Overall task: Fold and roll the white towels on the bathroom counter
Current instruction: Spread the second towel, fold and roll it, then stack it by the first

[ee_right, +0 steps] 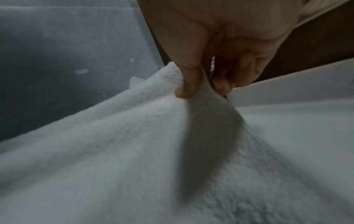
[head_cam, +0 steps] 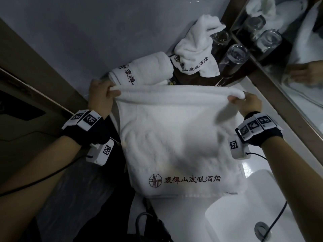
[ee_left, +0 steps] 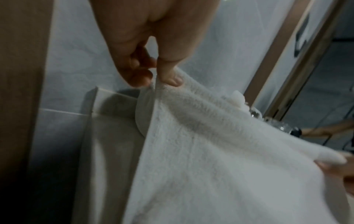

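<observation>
A white towel (head_cam: 174,137) with dark red lettering near its front edge lies spread on the white counter (head_cam: 272,109). Its far edge is lifted off the surface. My left hand (head_cam: 103,95) pinches the far left corner between thumb and fingers, shown close in the left wrist view (ee_left: 155,78). At the far right corner my right hand (head_cam: 244,102) pinches the towel (ee_right: 134,144) the same way (ee_right: 197,89). A rolled white towel (head_cam: 139,70) lies behind the left corner. A loosely crumpled white towel (head_cam: 195,48) sits further back.
Two clear glasses (head_cam: 232,56) stand at the back right beside the crumpled towel. A mirror (head_cam: 297,49) in a brown frame runs along the right. The white sink basin (head_cam: 248,212) with its drain is at the front right. A grey wall closes the back.
</observation>
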`<state>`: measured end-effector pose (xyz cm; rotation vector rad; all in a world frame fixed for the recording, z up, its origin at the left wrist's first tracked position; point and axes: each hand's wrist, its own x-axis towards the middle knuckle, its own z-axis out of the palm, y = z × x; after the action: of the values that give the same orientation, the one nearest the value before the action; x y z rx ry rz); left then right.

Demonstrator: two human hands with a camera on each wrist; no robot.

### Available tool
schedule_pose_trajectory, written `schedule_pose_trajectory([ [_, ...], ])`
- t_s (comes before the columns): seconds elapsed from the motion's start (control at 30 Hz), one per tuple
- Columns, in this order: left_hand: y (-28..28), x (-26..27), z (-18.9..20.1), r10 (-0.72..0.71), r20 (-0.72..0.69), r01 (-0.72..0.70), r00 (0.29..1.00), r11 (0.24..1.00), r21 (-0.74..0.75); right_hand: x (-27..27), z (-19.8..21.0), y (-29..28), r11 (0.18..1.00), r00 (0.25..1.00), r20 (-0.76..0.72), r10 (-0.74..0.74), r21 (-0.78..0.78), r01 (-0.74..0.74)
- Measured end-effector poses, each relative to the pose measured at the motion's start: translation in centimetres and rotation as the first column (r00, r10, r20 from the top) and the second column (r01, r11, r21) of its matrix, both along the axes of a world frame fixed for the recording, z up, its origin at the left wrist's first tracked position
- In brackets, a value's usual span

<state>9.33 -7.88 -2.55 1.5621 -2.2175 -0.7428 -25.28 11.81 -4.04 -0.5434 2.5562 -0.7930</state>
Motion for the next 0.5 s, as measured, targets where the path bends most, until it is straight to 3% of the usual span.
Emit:
schedule_pose_trajectory([
  [0.1,0.7,0.3,0.4,0.022,-0.15,-0.001,0.989,0.991,0.134,0.4,0.6,0.3,0.999,0.996,0.072,-0.05,0.009,0.049],
  [0.23,2.6,-0.2,1.5,0.153,-0.412,0.092,0.898,0.852,0.516,2.1,1.9,-0.1,0.976,0.905,0.425,0.021,-0.205,0.074],
  [0.3,3.3,-0.6,2.1,0.143,-0.457,0.146,0.878,0.829,0.54,3.2,2.8,-0.5,0.964,0.894,0.433,0.115,-0.265,0.004],
  [0.37,3.8,-1.1,3.2,0.136,-0.534,0.176,0.835,0.853,0.492,4.2,4.2,-1.1,0.924,0.912,0.359,0.197,-0.378,-0.05],
  [0.5,3.9,-1.2,7.6,0.143,-0.718,0.196,0.681,0.909,0.367,5.7,9.0,-1.1,0.775,0.945,0.254,0.206,-0.632,0.001],
])
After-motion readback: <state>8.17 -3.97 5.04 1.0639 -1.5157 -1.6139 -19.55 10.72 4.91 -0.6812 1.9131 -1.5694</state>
